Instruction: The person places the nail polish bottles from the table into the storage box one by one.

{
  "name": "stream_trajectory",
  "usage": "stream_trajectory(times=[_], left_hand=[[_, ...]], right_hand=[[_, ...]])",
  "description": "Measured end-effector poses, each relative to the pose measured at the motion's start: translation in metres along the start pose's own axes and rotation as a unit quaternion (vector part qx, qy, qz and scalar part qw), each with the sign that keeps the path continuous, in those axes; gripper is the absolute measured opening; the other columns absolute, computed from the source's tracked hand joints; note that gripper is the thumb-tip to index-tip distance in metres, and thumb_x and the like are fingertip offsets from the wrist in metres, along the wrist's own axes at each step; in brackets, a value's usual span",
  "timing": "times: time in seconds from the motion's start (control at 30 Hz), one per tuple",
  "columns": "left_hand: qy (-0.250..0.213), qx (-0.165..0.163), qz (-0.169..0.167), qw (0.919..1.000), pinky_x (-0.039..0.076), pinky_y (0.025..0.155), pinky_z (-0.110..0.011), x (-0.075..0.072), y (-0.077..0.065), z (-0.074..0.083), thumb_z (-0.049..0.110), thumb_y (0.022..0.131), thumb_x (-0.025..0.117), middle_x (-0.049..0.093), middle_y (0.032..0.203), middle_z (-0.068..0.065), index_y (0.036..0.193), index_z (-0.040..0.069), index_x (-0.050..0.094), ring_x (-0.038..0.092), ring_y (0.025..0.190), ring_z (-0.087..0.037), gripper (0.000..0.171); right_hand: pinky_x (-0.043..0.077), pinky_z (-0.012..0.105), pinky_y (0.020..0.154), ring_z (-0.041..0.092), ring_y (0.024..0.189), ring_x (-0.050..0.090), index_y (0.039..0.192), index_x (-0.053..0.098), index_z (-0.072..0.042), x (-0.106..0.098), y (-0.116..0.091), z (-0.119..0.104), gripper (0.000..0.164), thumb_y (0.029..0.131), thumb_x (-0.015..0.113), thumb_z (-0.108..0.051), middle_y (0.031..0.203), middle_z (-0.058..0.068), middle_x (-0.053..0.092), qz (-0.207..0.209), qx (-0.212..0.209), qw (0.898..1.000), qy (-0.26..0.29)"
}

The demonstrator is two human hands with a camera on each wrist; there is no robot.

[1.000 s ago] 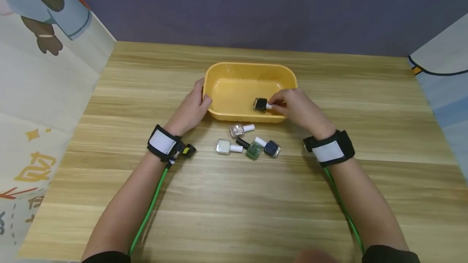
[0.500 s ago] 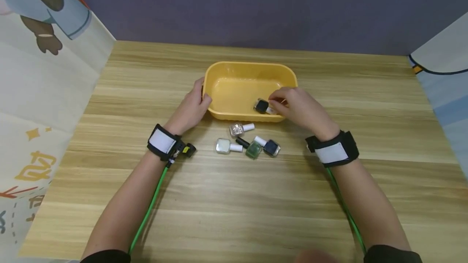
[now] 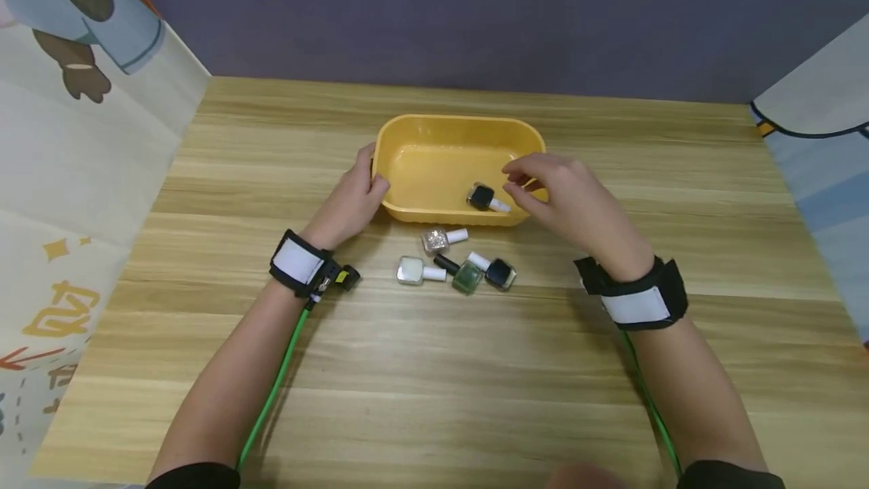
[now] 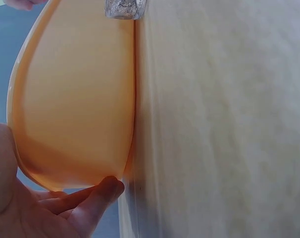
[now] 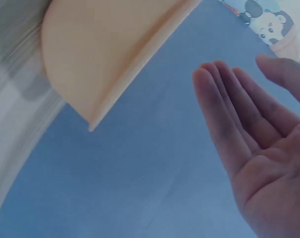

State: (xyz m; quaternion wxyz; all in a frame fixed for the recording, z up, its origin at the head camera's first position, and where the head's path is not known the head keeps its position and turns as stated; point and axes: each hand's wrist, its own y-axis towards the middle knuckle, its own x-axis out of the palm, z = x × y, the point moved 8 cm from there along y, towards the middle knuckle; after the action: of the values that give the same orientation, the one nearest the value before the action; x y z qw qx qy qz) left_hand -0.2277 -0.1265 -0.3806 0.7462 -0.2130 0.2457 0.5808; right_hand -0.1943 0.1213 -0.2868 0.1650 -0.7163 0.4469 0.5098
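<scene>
A yellow plastic basin (image 3: 428,176) sits on the table, its left end gripped by my left hand (image 3: 348,201). In the left wrist view, fingers and thumb hold the basin's end wall (image 4: 75,94) from rim to underside. Inside the basin, near its front right, lies a black nail polish bottle (image 3: 481,196) with a white cap. My right hand (image 3: 577,206) hovers over the basin's right end, just beside that bottle. In the right wrist view the hand (image 5: 261,134) holds nothing, its fingers gently bent and the thumb apart.
In front of the basin lie nail polish bottles: glitter (image 3: 436,241), white (image 3: 410,270), green (image 3: 467,278) and dark blue (image 3: 500,275), the last two touching or nearly so. A dark wall panel (image 3: 475,21) rises behind the wooden table (image 3: 407,391).
My right hand has let go of the black nail polish bottle, which now lies in the basin, and has drawn back slightly right. The left hand keeps its grip.
</scene>
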Motion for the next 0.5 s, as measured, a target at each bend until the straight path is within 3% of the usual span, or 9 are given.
stream_trajectory(times=[0.2,0.5], left_hand=[[0.006,0.003,0.003,1.0000,0.042,0.106,-0.043,-0.001,0.000,-0.001,0.019,0.103,0.038,0.048,0.145,-0.020,0.157,0.005,0.014,0.055,0.113,-0.023,0.061],[0.001,0.009,0.003,1.0000,0.041,0.107,-0.043,-0.001,0.000,0.000,0.018,0.103,0.039,0.048,0.144,-0.020,0.157,0.004,0.015,0.055,0.113,-0.024,0.061]], right_hand=[[0.058,0.040,0.078,0.025,0.091,0.070,0.118,0.067,0.000,0.003,-0.006,-0.014,0.028,0.095,0.067,-0.017,0.109,0.014,0.071,-0.025,-0.021,0.999,-0.016],[0.057,0.038,0.078,0.024,0.096,0.068,0.123,0.062,-0.001,0.007,-0.015,-0.029,0.035,0.093,0.069,-0.018,0.115,0.014,0.069,-0.026,-0.049,0.998,-0.013]])
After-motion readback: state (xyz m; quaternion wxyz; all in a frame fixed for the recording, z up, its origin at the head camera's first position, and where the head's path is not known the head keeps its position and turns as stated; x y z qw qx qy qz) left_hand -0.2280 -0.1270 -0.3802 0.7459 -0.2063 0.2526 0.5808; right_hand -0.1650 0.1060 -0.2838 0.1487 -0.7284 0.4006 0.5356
